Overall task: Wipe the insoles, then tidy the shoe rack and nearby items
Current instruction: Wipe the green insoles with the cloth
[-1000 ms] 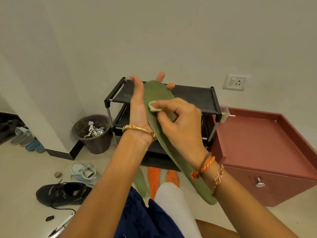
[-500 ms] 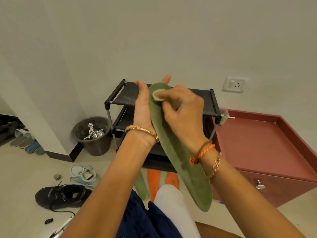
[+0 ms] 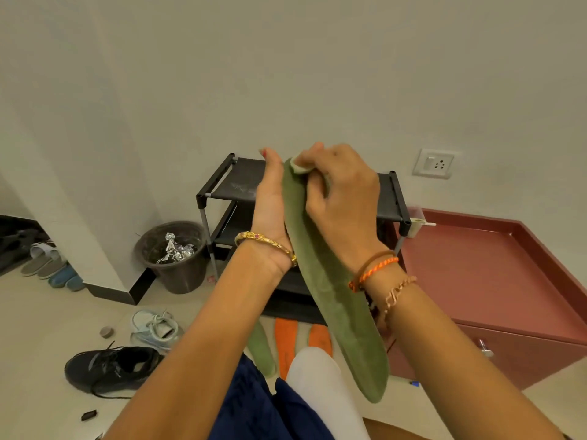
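A long green insole point(image 3: 336, 300) is held up in front of the black shoe rack point(image 3: 230, 182). My left hand point(image 3: 270, 201) grips it from behind near the toe end. My right hand point(image 3: 340, 198) pinches a small pale wipe point(image 3: 298, 168) and presses it on the insole's top tip. On the floor below lie another green insole point(image 3: 262, 350) and two orange insoles point(image 3: 286, 341), partly hidden by my arms and knee.
A dark bin point(image 3: 178, 258) with crumpled foil stands left of the rack. A red-brown cabinet point(image 3: 495, 281) stands to the right. A black sneaker point(image 3: 111, 369) and a light blue shoe point(image 3: 155, 328) lie on the floor at left; several slippers point(image 3: 50, 265) sit farther left.
My right hand has slid the wipe up the insole from its upper middle to the toe tip. The insole has turned more edge-on.
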